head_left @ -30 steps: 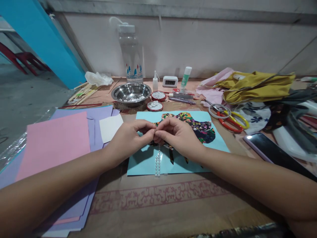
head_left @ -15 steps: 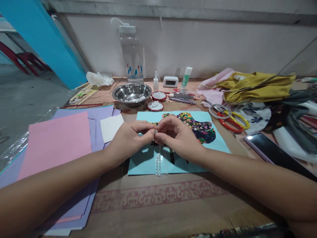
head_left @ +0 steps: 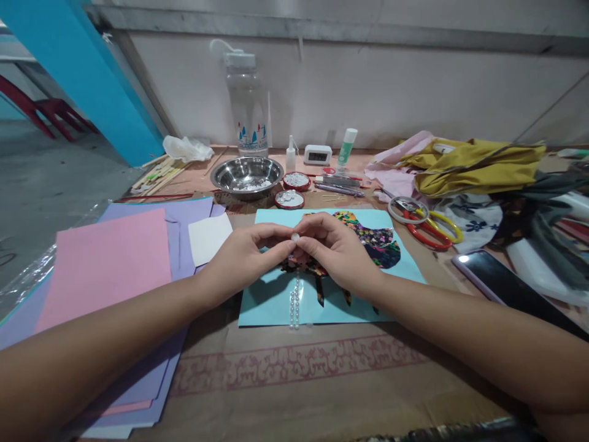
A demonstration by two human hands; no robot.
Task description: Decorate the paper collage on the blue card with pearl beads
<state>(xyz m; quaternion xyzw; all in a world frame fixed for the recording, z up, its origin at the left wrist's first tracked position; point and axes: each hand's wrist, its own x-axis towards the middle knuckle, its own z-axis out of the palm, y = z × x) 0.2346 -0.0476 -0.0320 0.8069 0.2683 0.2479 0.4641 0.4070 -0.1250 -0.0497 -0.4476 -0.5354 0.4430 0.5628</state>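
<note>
Over a light blue sheet of paper [head_left: 269, 301], my left hand [head_left: 246, 252] and my right hand [head_left: 343, 248] meet at the fingertips. Thumbs and forefingers of both are closed around a small round white piece [head_left: 295, 237], like a bead or sequin; its exact kind is too small to tell. Beneath the hands, dark flower-patterned cutouts [head_left: 389, 255] lie on the sheet, partly hidden by my fingers. A double string of pearl beads [head_left: 294, 310] runs down to the sheet's lower edge, below my fingertips.
Pink paper [head_left: 110, 264] and purple sheets lie left. Behind are a steel bowl [head_left: 247, 178], small red-rimmed dishes [head_left: 289, 198] of white pieces, a water bottle [head_left: 247, 110], a glue stick [head_left: 346, 147] and a clock [head_left: 317, 155]. Scissors [head_left: 427, 233], cloth [head_left: 483, 166] and a phone [head_left: 519, 294] lie right.
The small white piece has turned or shifted upward between my fingertips and shows more fully. Both hands stay together over the blue sheet; the view has shifted slightly.
</note>
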